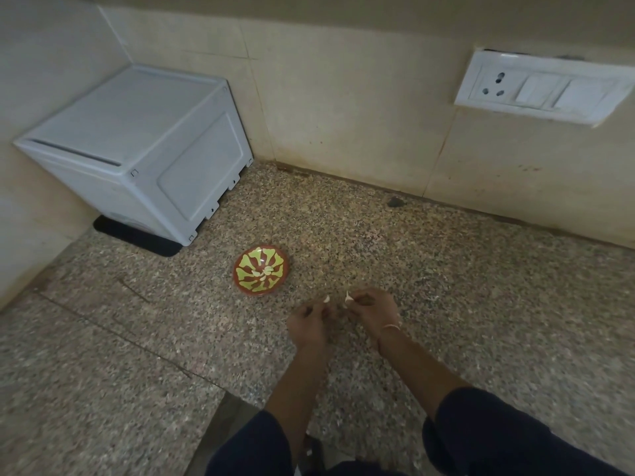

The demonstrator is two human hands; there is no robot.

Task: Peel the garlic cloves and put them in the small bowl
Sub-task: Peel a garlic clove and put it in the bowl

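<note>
Near the middle of the counter (464,286), the bowl (252,257) holds a few peeled cloves (263,271). Just beside it, the left hand (307,321) and right hand (372,309) each pinch 1 garlic bit (326,298), so peeling looks unfinished.

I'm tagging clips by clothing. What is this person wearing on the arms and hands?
The left hand and right hand are bare, without gloves. The left sleeve and right sleeve are dark navy and end near the elbows, leaving the forearms uncovered. A thin bangle circles the right wrist.
</note>
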